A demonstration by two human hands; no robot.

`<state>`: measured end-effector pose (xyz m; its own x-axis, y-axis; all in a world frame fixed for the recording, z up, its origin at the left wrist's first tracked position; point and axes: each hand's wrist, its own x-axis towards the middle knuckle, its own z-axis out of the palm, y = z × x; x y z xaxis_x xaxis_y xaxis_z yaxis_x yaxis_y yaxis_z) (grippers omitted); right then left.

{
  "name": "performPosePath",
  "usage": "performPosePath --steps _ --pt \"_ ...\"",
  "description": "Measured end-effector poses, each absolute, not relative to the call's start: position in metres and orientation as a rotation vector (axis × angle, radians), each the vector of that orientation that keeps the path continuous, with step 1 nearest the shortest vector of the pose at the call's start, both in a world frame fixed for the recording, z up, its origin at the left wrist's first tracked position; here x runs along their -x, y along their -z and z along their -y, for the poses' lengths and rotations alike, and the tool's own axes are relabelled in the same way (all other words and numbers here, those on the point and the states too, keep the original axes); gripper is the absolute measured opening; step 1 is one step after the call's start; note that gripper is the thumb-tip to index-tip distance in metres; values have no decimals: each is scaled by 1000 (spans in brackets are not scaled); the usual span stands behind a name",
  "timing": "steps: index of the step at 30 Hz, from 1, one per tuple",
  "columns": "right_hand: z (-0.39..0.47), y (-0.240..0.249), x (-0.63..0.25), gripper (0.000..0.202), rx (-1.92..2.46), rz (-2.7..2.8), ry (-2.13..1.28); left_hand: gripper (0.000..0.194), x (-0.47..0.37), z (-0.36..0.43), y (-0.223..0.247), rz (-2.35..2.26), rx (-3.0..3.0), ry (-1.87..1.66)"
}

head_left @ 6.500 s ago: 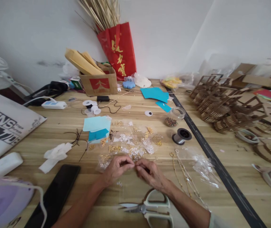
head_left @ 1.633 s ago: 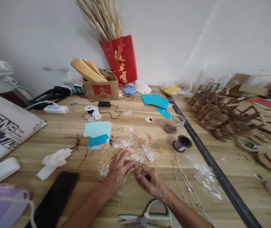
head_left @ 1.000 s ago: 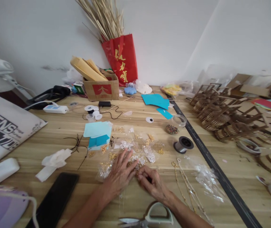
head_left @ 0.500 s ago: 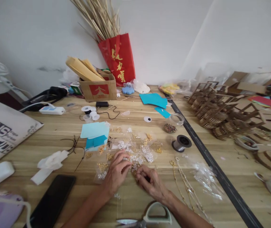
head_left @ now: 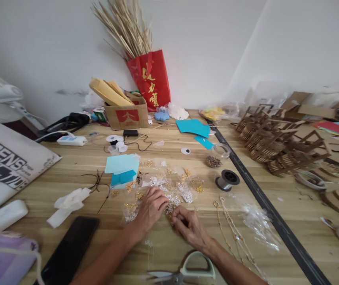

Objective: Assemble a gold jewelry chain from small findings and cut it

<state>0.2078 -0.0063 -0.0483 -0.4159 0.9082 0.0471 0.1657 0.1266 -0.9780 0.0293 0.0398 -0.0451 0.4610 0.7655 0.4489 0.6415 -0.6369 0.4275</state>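
Note:
My left hand (head_left: 154, 206) is closed, its fingers curled and pressed together at the edge of a pile of small silver beads (head_left: 173, 198). Just right of it, my right hand (head_left: 190, 226) is curled in a pinch. Whatever the fingertips of either hand hold is too small or hidden to make out. Around the pile lie clear bags with gold beads (head_left: 199, 189) and silver pieces (head_left: 186, 196). A thin clear strand seems to run down the table below the left hand, near a few small silver bits (head_left: 148, 242). Scissors (head_left: 197, 273) lie in front of my right forearm.
Gold and silver chains (head_left: 231, 225) and crumpled clear plastic (head_left: 260, 223) lie to the right. A wire spool (head_left: 228, 180) and a bead jar (head_left: 217, 155) stand behind them. Left are a black phone (head_left: 70, 249), tissue (head_left: 70, 204) and blue cards (head_left: 123, 177).
The head view has shifted slightly, so things at the left appear farther right. My left hand's fingers have drawn closer together over the beads. My right hand has hardly moved.

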Motion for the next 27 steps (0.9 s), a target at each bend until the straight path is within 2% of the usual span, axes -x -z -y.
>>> performPosePath --steps 18,27 --pt "6 42 -207 18 1070 1723 -1357 20 -27 -45 36 -1189 -2518 -695" --pt "6 46 -207 22 1050 1717 -1357 21 -26 -47 27 -1095 -2740 -505"
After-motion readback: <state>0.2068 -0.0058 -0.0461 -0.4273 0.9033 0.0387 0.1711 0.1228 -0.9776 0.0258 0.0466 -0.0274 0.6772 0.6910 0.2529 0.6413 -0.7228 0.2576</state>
